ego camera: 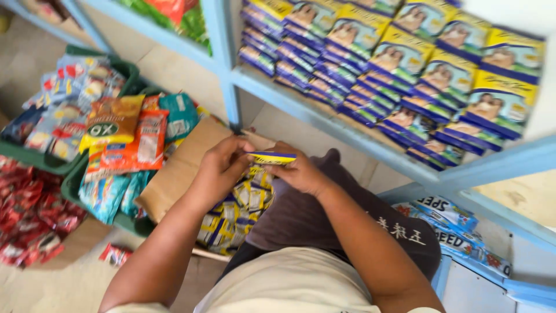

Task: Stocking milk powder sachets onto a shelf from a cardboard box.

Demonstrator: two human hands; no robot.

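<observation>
While each hand grips one end, the packet stack (272, 157) looks flat, yellow and blue.

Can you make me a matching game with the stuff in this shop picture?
Things:
1. flat packet
2. boxes
3. red sachets
4. snack bags

Places:
A. in rows on the blue shelf
B. piled on the floor at far left
C. between the left hand and right hand
D. heaped in a green crate

Pairs: 1-C, 2-A, 3-B, 4-D
</observation>
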